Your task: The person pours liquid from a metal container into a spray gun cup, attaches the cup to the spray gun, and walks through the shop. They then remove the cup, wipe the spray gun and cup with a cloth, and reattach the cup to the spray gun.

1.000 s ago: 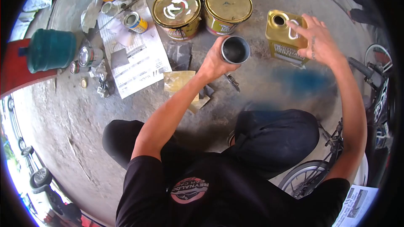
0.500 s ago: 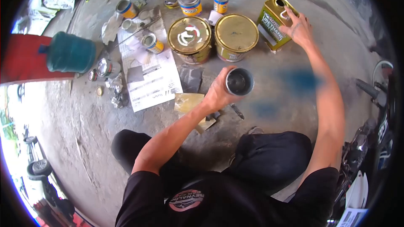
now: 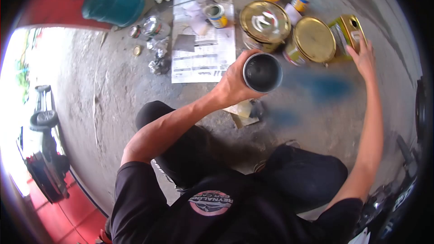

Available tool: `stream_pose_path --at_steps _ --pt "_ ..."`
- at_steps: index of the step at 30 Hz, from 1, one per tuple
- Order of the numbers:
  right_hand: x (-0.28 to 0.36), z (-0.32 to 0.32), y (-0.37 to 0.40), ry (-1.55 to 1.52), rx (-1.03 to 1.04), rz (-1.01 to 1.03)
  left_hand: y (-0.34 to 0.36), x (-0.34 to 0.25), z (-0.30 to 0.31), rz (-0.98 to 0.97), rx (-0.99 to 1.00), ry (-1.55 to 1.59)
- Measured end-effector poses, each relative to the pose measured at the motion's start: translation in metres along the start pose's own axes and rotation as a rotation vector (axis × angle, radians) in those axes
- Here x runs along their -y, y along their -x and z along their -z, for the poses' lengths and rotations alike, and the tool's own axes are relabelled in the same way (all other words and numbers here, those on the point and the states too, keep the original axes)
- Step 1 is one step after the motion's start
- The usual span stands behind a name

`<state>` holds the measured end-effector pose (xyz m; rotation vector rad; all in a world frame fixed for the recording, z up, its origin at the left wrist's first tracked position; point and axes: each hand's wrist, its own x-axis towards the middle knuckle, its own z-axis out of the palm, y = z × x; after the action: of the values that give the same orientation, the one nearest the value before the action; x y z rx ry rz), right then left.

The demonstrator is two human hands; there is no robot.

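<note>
1. Shifted since half a second ago: things on the floor point(image 3: 113, 113) sit farther right in view, and the dark cup point(image 3: 263, 79) now shows below the left tub point(image 3: 266, 20) rather than the right tub point(image 3: 315, 39).
2. Far left, a blue water bottle point(image 3: 116, 3).
3. Next, a printed newspaper point(image 3: 205, 65) on the floor, with a small tin point(image 3: 219, 19) on it.
4. Near the middle, the left hand point(image 3: 235, 79) has its fingers wrapped around the cup, mouth facing the viewer. What it contains is too dark to tell. A loosened grip or a tilt could spill any contents over the newspaper or floor.
5. Right of the cup, both round tubs have gold lids on.
6. Far right, the right hand point(image 3: 365, 61) is at the top of a square can point(image 3: 344, 31), thumb and fingers apart; I cannot tell whether they grip. The can's mouth looks uncapped, so a careless push against the neighbouring tub could tip it and slop liquid out.
</note>
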<state>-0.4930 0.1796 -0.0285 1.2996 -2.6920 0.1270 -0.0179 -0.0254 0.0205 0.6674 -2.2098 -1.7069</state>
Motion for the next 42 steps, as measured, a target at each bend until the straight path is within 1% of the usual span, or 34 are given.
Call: stream_pose_path --at_steps 1,3,4,5,6,7,8,9,10,12,13,15,16,17,18,19,21,22,24,28,30,31,33,34,35,36,37,38,39,40,41,42 --pt "0.010 0.009 0.008 0.081 -0.110 0.080 0.002 0.003 0.010 -0.003 -0.034 -0.016" --pt "0.045 0.047 0.030 -0.108 -0.157 0.302 0.004 0.006 0.031 -0.013 -0.141 -0.026" --pt "0.081 0.069 0.050 -0.268 -0.099 0.341 0.004 0.000 0.044 0.058 -0.155 -0.002" --pt "0.110 0.082 0.071 -0.366 0.030 0.419 0.003 0.001 0.056 0.047 -0.189 -0.009" --pt "0.144 0.091 0.088 -0.453 0.167 0.521 0.004 0.004 0.065 0.051 -0.215 0.076" --pt "0.189 0.105 0.105 -0.488 0.234 0.565 0.004 0.006 0.073 0.051 -0.230 0.162" --pt "0.219 0.104 0.116 -0.533 0.365 0.622 0.005 0.008 0.082 0.062 -0.257 0.202" --pt "0.250 0.099 0.121 -0.584 0.453 0.630 0.005 0.013 0.088 0.046 -0.264 0.205" --pt "0.280 0.093 0.124 -0.634 0.542 0.639 0.004 0.018 0.095 0.022 -0.311 0.191" --pt "0.335 0.080 0.116 -0.675 0.783 0.610 0.008 0.016 0.108 0.013 -0.377 0.182" --pt "0.359 0.073 0.111 -0.665 0.785 0.627 0.009 0.019 0.114 0.009 -0.396 0.185" --pt "0.402 0.058 0.104 -0.794 0.805 0.540 0.011 0.028 0.126 -0.010 -0.450 0.190" --pt "0.418 0.049 0.101 -0.785 0.810 0.558 0.012 0.028 0.133 -0.021 -0.466 0.156" --pt "0.431 0.039 0.100 -0.955 0.799 0.521 0.016 0.029 0.141 -0.021 -0.483 0.160" --pt "0.442 0.031 0.099 -1.124 0.786 0.473 0.019 0.030 0.147 -0.021 -0.505 0.164" --pt "0.453 0.027 0.097 -1.117 0.789 0.480 0.021 0.030 0.152 -0.023 -0.522 0.167" --pt "0.473 0.021 0.095 -1.210 0.717 0.482 0.024 0.030 0.166 -0.009 -0.556 0.198" --pt "0.480 0.017 0.094 -1.213 0.716 0.489 0.026 0.034 0.174 0.015 -0.579 0.178" --pt "0.490 0.010 0.091 -1.243 0.798 0.429 0.029 0.040 0.187 0.046 -0.587 0.121" --pt "0.503 -0.015 0.091 -1.296 0.808 0.371 0.030 0.044 0.201 0.059 -0.565 0.120" --pt "0.508 -0.033 0.092 -1.228 0.733 0.312 0.034 0.026 0.207 0.032 -0.673 -0.169" --pt "0.510 -0.046 0.092 -1.228 0.734 0.312 0.035 0.021 0.208 0.033 -0.673 -0.169" --pt "0.514 -0.081 0.096 -1.221 0.677 0.398 0.035 0.017 0.204 -0.140 -0.734 -0.333" --pt "0.518 -0.113 0.106 -1.222 0.687 0.394 0.037 0.017 0.194 -0.224 -0.703 -0.382" --pt "0.524 -0.150 0.120 -1.494 0.680 0.268 0.036 0.018 0.182 -0.352 -0.652 -0.347" --pt "0.528 -0.172 0.136 -1.762 0.667 0.121 0.039 0.013 0.166 -0.347 -0.586 -0.343" --pt "0.526 -0.159 0.143 -1.763 0.694 0.102 0.040 0.011 0.150 -0.347 -0.451 -0.285" --pt "0.527 -0.126 0.133 -1.390 0.647 0.322 0.039 0.010 0.137 -0.352 -0.321 -0.227" --pt "0.528 -0.099 0.125 -1.006 0.588 0.525 0.040 0.007 0.124 -0.384 -0.250 -0.259" --pt "0.542 -0.086 0.130 -1.180 0.700 0.244 0.040 0.007 0.108 -0.409 -0.214 -0.240" --pt "0.543 -0.107 0.131 -1.261 0.700 0.290 0.039 0.006 0.097 -0.445 -0.176 -0.224" --pt "0.544 -0.115 0.134 -1.265 0.695 0.363 0.040 0.006 0.089 -0.438 -0.180 -0.218"
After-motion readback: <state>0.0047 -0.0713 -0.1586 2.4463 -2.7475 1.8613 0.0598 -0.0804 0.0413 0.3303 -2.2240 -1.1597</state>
